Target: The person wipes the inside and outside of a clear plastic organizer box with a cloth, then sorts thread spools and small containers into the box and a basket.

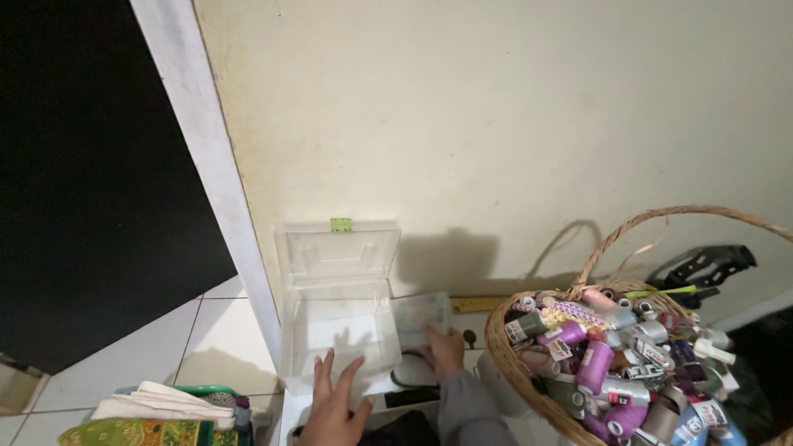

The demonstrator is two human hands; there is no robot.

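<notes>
1. Left hand (334, 405) flat, fingers spread, on front edge of open clear plastic box (337, 330) by wall
2. Right hand (446, 351) fingers curled on small clear tray (420, 315) beside box
3. Thread basket (611, 363) right

The scene is dim and yellowish, lit from the viewer's side, so light falls brightest on the cream plaster wall (512, 124) and fades toward the lower corners. The woven wicker basket (529, 372) throws a soft shadow of its arched handle onto that wall. The open doorway (91, 182) at left is pure black, without detail. The clear plastic box (334, 322) shows pale glare. Both hands look soft and grainy. Straight edges lean outward near the frame's sides.
</notes>
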